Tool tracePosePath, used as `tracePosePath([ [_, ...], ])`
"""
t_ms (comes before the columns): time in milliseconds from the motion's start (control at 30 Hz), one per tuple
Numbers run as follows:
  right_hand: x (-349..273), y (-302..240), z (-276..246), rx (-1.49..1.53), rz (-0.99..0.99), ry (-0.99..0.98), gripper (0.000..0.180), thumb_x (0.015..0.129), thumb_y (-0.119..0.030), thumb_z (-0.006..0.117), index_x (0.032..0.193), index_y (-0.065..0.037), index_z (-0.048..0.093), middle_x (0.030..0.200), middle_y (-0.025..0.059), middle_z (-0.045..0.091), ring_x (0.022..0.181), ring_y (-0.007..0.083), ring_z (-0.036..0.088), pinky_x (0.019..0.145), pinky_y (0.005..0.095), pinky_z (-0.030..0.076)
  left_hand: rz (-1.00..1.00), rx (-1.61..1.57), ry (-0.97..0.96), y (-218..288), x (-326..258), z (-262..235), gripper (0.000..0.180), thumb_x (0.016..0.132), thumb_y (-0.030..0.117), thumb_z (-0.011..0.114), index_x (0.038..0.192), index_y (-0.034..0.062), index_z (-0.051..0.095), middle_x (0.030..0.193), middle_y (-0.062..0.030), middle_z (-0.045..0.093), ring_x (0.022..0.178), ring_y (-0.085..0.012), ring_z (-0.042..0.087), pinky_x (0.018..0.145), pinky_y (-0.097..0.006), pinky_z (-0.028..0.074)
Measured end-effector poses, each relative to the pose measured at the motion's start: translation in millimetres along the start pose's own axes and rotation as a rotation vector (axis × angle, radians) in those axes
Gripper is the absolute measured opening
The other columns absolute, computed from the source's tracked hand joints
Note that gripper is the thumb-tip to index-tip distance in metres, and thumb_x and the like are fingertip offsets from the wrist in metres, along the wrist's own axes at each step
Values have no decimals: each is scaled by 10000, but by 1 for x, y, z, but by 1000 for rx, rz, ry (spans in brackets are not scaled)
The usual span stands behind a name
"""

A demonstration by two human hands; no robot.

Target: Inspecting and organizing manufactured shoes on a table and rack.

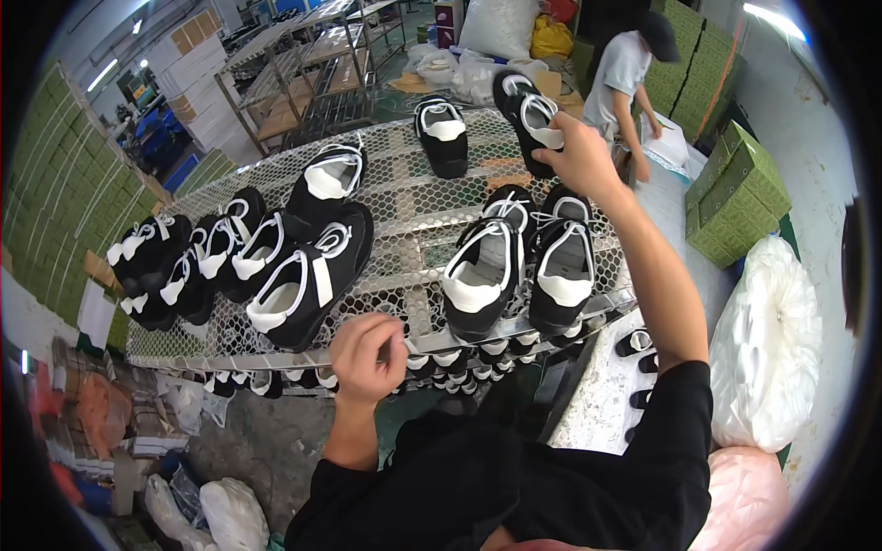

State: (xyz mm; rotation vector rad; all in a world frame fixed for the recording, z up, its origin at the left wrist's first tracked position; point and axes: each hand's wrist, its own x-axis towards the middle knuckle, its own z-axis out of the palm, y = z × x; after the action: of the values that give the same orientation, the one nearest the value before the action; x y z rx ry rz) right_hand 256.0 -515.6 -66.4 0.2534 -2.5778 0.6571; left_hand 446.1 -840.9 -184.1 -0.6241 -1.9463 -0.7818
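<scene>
My right hand [583, 158] reaches to the far right of a mesh rack top [395, 197] and grips the heel of a black shoe [520, 103] with white laces and white lining. My left hand [370, 356] is curled into a loose fist at the rack's near edge, with nothing visible in it. Close beside it lies a black shoe [308, 275] with a white tag. A pair of black shoes, one on the left [480, 285] and one on the right [562, 275], stands at the near right, heels toward me. Another single shoe [442, 138] stands at the far middle.
Several more black shoes [220, 243] crowd the rack's left side, and others [459, 363] sit on a lower level. At the far right a person [625, 78] handles a white package. Green boxes [735, 193] and white plastic sacks [767, 344] stand on the right. Metal shelving [294, 78] stands behind.
</scene>
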Motion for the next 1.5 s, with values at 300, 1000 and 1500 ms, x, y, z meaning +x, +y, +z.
tracePosePath([
  [300, 59, -61, 59, 22, -205, -240, 666, 835, -458, 782, 1256, 13, 572, 1100, 275, 695, 1061, 424, 665, 948, 471, 501, -186, 30, -166, 3, 1, -5, 145, 795, 59, 758, 925, 54, 695, 848, -77, 703, 722, -254, 687, 631, -335, 546],
  [1000, -69, -86, -22, 668, -223, -225, 288, 834, -34, 816, 922, 1, 544, 876, 46, 648, 797, 69, 583, 704, 270, 518, -208, 30, -151, 5, 4, -2, 132, 799, 58, 762, 906, 44, 686, 804, -91, 704, 669, -260, 681, 586, -339, 532],
  [1500, -109, -72, -39, 1094, -149, -373, 297, 829, 113, 760, 929, -45, 529, 1011, 21, 587, 1375, 213, 453, 1019, 317, 448, -234, 79, -167, 9, 4, -1, 100, 816, 81, 753, 890, 50, 693, 778, -87, 695, 653, -261, 674, 570, -344, 523],
])
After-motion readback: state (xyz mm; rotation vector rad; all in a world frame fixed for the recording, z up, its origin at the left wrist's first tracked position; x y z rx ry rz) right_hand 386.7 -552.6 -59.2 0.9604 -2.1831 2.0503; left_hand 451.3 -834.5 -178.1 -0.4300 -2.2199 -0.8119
